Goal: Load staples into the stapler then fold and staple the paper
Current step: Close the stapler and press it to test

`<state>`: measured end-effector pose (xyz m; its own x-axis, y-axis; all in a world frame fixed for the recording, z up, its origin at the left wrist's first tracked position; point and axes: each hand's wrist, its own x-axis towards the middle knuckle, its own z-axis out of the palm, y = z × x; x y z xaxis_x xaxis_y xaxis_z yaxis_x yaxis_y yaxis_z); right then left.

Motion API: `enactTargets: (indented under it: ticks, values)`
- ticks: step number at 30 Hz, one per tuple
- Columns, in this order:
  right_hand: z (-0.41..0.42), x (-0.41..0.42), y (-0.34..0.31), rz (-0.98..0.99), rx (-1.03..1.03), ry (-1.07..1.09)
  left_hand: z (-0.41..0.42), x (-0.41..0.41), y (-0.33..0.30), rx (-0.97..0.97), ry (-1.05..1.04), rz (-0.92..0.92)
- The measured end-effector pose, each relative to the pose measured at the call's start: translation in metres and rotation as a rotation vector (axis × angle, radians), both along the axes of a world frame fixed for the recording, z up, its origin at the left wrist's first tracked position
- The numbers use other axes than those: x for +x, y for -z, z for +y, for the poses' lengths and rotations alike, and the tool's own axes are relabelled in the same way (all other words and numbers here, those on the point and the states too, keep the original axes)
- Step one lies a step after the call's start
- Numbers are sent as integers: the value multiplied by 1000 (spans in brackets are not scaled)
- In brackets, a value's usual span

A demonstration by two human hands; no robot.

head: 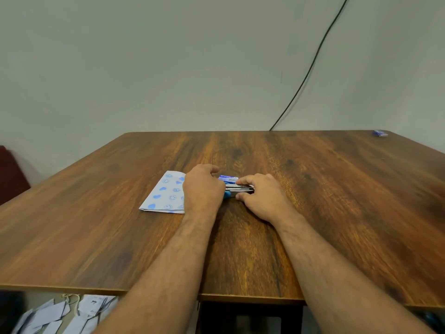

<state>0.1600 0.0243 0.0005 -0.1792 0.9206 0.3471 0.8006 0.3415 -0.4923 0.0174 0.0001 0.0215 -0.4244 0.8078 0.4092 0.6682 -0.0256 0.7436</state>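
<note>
A blue and metal stapler [237, 189] lies on the wooden table [313, 201] between my two hands. My left hand [203, 189] grips its left end, fingers curled over it. My right hand [262, 196] pinches the right end between thumb and fingers. A small blue staple box [227, 177] sits just behind the stapler, partly hidden by my fingers. A folded white paper [166, 194] with blue smiley and heart prints lies flat to the left, its right edge under my left hand.
Another small blue box [380, 133] rests at the table's far right corner. A black cable [310, 66] runs down the wall behind the table. Several paper pieces [60, 317] lie on the floor below the table's front left edge.
</note>
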Motion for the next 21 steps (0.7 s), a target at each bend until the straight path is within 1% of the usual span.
enactTargets:
  ticks: [2,5,12,17,21]
  values:
    - [0,0,-2,-32,-16,4,-1,0,-1,-5,-5,-4]
    - [0,0,-2,-26,-31,2,-2,0,-1,-19,4,1]
    - [-2,1,-3,61,-36,3,0,0,-1,-58,3,0]
    - [-7,1,-4,87,86,-25,1,-5,-1,-73,-73,27]
    - [-11,0,-4,-2,253,-36,3,-13,1,-104,-116,109]
